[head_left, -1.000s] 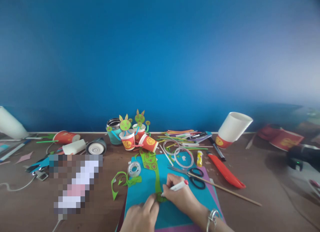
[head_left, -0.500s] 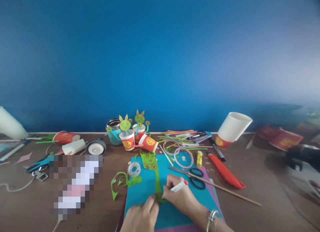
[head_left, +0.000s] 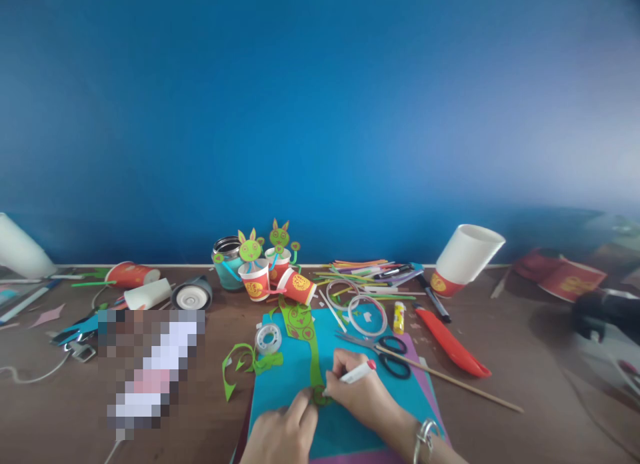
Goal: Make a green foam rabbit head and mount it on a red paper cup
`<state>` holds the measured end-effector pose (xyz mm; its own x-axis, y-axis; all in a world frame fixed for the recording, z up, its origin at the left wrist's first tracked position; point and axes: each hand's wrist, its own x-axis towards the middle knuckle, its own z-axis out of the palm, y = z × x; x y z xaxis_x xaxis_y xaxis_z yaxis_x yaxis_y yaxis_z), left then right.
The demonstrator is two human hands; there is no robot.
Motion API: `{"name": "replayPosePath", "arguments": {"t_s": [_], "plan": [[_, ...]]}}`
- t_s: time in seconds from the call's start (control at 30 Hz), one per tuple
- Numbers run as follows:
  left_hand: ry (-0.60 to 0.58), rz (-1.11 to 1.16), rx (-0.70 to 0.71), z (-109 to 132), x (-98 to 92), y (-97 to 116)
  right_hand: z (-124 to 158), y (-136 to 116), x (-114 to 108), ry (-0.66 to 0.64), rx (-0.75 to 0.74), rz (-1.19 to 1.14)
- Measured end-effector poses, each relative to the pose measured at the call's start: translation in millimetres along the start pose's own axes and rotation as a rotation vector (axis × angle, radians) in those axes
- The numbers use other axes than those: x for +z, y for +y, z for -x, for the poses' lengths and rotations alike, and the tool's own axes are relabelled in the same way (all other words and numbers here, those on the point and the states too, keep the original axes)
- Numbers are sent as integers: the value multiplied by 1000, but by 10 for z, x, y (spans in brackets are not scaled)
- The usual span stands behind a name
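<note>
My right hand [head_left: 357, 387] is closed around a white marker pen [head_left: 359, 372] with a red end. Its tip rests at the rounded lower end of a green paper strip [head_left: 315, 364], where dark lines are drawn. My left hand [head_left: 287, 427] presses its fingertips, held close together, on that same end from the left. Higher up, the strip meets a green paper piece [head_left: 299, 321] with a drawn face and hearts. Under it all is a blue sheet [head_left: 345, 424]. Black-handled scissors [head_left: 393, 354] lie beyond my right hand.
A tape roll [head_left: 269, 339] and green scraps [head_left: 243, 361] lie left. Red paper cups [head_left: 255, 281] with green paper figures stand behind, by a turquoise jar [head_left: 227, 271]. On the right are a wooden stick [head_left: 465, 384], a red pouch-like object [head_left: 453, 344] and stacked cups [head_left: 465, 257].
The pen tip and my right fingers have shifted very slightly left at the strip's rounded end. My left hand has stayed in place.
</note>
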<state>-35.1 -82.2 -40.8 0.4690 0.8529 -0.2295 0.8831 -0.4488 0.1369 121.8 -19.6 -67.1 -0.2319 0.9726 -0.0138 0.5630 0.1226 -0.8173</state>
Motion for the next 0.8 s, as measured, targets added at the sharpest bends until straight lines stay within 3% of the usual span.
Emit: {"name": "replayPosePath", "arguments": {"t_s": [0.8], "plan": [[-66,-21,-5,-21,-36,-10,-3,-13,0,6,-1,15]]}}
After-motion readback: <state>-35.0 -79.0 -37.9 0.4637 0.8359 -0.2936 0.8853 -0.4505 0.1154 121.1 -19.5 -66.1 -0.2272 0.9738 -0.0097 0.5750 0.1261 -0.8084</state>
